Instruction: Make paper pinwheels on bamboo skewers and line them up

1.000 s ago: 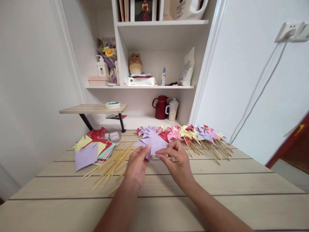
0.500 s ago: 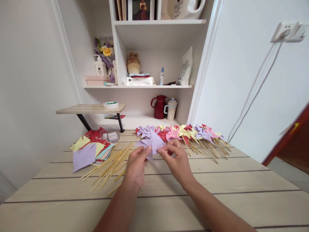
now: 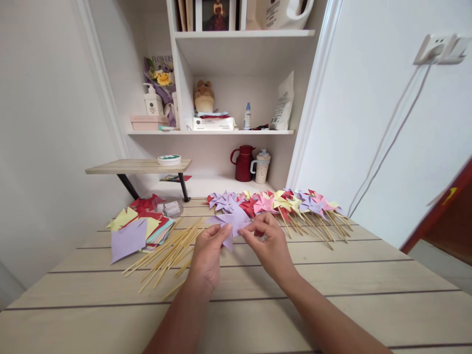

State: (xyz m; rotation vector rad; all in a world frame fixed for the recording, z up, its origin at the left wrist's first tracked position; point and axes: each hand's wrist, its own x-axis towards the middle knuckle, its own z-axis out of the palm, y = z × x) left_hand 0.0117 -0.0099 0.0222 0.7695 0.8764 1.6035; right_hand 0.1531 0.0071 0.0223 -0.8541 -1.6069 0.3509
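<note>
A purple paper pinwheel is held up over the middle of the table, its pointed blades spread. My left hand pinches its lower left part between thumb and fingers. On its right side, my right hand grips near the lower edge with thumb and forefinger; what lies between those fingertips is partly hidden. Left of my left hand lie loose wooden sticks. Behind my hands rests a long row of finished pinwheels on sticks, in purple, red, pink and yellow.
Cut paper sheets are piled at the left, beside a clear plastic box. A small raised wooden stand holds a round white container. A red jug and a cup stand on the shelf behind.
The purple pinwheel has turned slightly in my hands, so one blade now points down more plainly. Both hands stay in almost the same place.
</note>
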